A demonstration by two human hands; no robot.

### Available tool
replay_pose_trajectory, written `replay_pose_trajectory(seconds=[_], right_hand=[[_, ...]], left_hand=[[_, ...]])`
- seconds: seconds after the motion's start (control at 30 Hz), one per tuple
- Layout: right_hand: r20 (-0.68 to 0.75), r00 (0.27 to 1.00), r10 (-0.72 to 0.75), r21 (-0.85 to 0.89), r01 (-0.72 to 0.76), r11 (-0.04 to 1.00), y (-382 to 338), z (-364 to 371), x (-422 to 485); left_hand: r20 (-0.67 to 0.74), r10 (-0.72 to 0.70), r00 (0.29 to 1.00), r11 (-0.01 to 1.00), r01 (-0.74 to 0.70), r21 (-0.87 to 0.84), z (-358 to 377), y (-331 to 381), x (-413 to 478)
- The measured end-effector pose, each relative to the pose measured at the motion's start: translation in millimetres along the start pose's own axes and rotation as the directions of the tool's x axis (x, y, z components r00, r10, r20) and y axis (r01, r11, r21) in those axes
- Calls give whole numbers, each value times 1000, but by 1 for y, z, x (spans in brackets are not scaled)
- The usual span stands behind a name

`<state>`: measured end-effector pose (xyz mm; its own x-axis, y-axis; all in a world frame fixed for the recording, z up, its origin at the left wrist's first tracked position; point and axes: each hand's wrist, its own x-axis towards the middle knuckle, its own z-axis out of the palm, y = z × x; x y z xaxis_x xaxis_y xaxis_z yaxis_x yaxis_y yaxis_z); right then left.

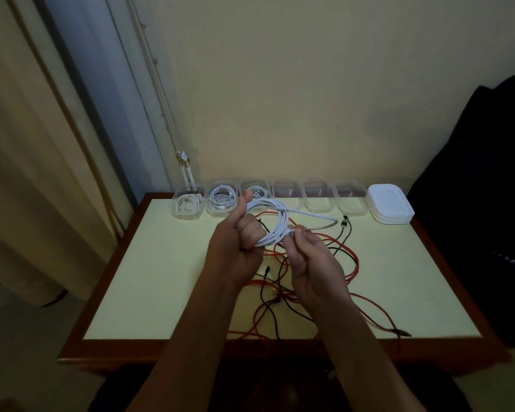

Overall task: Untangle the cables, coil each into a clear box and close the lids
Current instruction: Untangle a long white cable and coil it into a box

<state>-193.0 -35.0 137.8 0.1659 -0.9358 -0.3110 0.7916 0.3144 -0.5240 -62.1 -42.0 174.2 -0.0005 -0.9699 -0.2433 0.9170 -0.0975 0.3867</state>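
Cable (282,223) held; three more in six boxes (318,208).

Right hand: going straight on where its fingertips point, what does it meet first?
The right hand pinches the white cable coil, so that comes first. Beyond it is probably the left hand gripping the same coil. Depth is unclear.

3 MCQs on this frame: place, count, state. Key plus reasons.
1. Where is the lid stack? A) left end of box row B) right end of box row C) on top of the boxes
2. How many clear boxes hold a cable? A) one B) three C) six
3. The white cable is: A) lying untouched B) boxed C) looped, held in both hands
Key: B, lids sit past the rightmost box; B, the three leftmost hold white coils; C, left hand grips it, right hand pinches it.
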Motion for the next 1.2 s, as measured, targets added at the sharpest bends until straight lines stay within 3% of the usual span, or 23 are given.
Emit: replay_pose_trajectory(seconds=[0.2, 0.3, 0.5, 0.63, 0.7, 0.77, 0.83, 0.93, 1.03, 1.1, 1.2], right_hand=[[-112, 993, -49, 47, 55, 997, 9, 4, 0], [-73, 996, -44, 9, 44, 999, 10, 6, -4], [74, 997, 23, -297, 0, 955, 15, 7, -19], [90, 987, 134, -254, -107, 961, 18, 6, -18], [85, 990, 113, -206, -93, 974, 19, 3, -13], [100, 992, 75, -286, -44, 957, 15, 4, -16], [88, 987, 137, -381, -93, 920, 0, 3, -18], [51, 981, 188, -558, -128, 820, -17, -1, -13], [49, 968, 247, -626, -162, 762, -25, -6, -7], [97, 966, 240, -685, -110, 721, -27, -8, -5], [221, 959, 178, -770, 60, 635, -30, -12, -5]], left_hand=[[41, 5, 999, 1000, -5, 2, 1, 1, 0], [8, 24, 1000, 999, -24, 38, -1, -5, 0], [-121, 114, 986, 962, -80, 259, -11, -10, 4], [-92, 273, 958, 844, -192, 501, -18, -18, 3], [-76, 291, 954, 790, -195, 581, -23, -24, 3], [-53, 260, 964, 792, -182, 582, -27, -26, 2], [-3, 185, 983, 786, -146, 601, -30, -22, -2], [-52, 3, 999, 786, 30, 617, -34, -13, -4], [-85, -186, 979, 856, 203, 475, -35, -9, 0], [-83, -206, 975, 896, 222, 384, -33, -10, 3], [-94, -111, 989, 900, 140, 413, -31, -11, 6]])
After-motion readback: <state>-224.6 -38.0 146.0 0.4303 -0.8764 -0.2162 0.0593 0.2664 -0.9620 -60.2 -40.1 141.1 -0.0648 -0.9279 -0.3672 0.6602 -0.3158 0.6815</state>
